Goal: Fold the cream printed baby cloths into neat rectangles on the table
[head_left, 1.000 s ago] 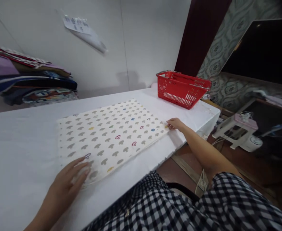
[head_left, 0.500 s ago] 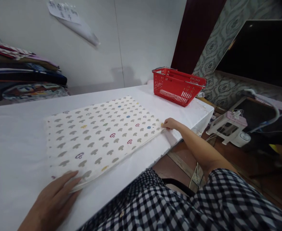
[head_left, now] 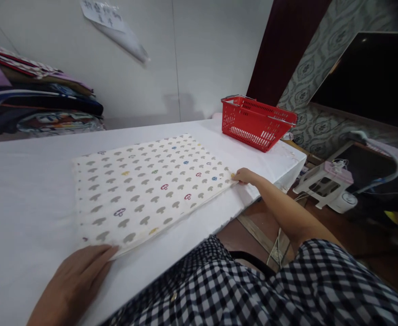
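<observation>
A white folded cloth [head_left: 158, 190] with grey mushroom-like prints and a few coloured ones lies flat on the white-covered table [head_left: 26, 190]. My right hand [head_left: 244, 175] pinches its near right corner, the arm stretched out to the right. At the near left corner, my left hand [head_left: 80, 271] has its fingers pressed together over the edge, the thumb hidden beneath. The near edge of the cloth runs fairly straight between both hands and shows more than one layer.
Towards the back right of the table stands a red plastic basket [head_left: 256, 124] with metal handles. A stack of folded fabrics [head_left: 46, 99] is at the far left against the wall. Beyond the right edge, a white and pink stool [head_left: 328, 179] stands on the floor.
My left hand's fingers, slightly spread before, have come together on the cloth's corner. My right hand keeps its pinch. The whole view has shifted a little.
</observation>
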Demonstrator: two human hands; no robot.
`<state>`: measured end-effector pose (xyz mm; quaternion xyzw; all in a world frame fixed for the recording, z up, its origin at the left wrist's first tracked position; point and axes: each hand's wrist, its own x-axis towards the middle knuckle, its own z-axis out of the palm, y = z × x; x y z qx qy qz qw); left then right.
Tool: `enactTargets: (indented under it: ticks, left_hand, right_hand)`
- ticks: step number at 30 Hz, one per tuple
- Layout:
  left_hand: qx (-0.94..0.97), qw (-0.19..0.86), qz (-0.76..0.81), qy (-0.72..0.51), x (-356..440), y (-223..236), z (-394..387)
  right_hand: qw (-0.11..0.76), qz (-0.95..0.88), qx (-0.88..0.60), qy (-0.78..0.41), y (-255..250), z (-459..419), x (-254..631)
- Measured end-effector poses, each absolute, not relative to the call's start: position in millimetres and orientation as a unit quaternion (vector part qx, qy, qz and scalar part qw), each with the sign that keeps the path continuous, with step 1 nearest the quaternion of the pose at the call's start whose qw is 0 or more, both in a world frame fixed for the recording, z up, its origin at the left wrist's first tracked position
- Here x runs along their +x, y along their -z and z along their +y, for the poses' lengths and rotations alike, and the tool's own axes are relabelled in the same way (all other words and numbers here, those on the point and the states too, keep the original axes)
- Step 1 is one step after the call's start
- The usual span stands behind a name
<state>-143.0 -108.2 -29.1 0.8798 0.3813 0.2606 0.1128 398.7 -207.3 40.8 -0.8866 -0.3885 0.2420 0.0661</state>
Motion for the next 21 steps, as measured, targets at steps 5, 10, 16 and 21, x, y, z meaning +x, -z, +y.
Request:
enactTargets:
  ticks: [5,10,16,21]
  left_hand:
    - [0.927,0.038,0.290,-0.234,-139,17,-117]
    - [0.941,-0.027,0.255,-0.220,-130,16,-122]
    - [0.938,-0.028,0.273,-0.211,-119,6,-135]
    - [0.916,0.001,0.330,-0.230,-115,-6,-147]
  right_hand:
    - [0.088,-0.371,-0.898,-0.217,-42,-212,409]
    - [0.060,-0.369,-0.907,-0.191,-38,-214,418]
    - [0.010,-0.418,-0.905,-0.076,-39,-223,405]
    - [0.166,-0.610,-0.774,-0.035,-37,-200,352]
